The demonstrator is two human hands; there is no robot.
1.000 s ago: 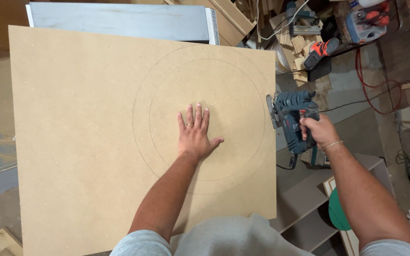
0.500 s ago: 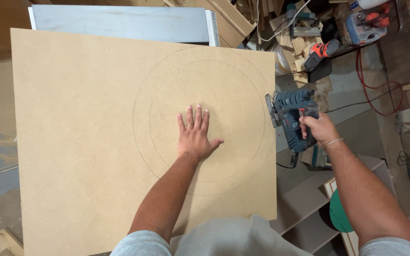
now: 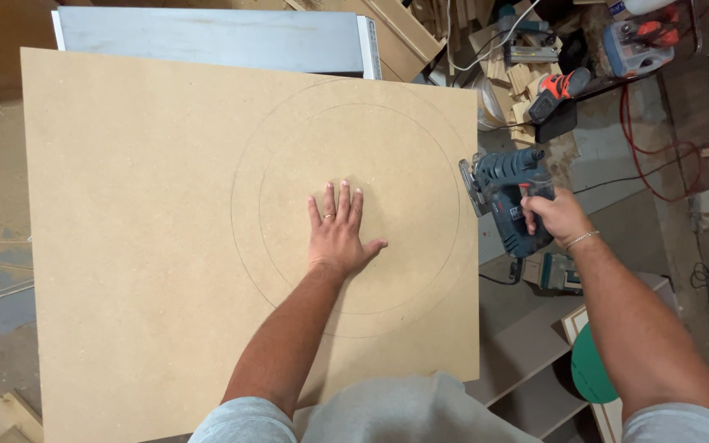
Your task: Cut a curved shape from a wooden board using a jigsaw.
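On the desk, a tan board [image 3: 166, 246] with two drawn circles is pressed flat by the open left hand [image 3: 338, 234]. At its right edge, a blue jigsaw [image 3: 506, 193] is gripped by the closed right hand [image 3: 555, 217]. If pressure is lost, the board could shift and the cut could wander.

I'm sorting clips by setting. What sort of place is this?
Most likely a woodworking shop. A large fibreboard sheet marked with pencilled circles lies under the left hand, the right hand grips a blue jigsaw at its edge, and wood offcuts pile up behind.
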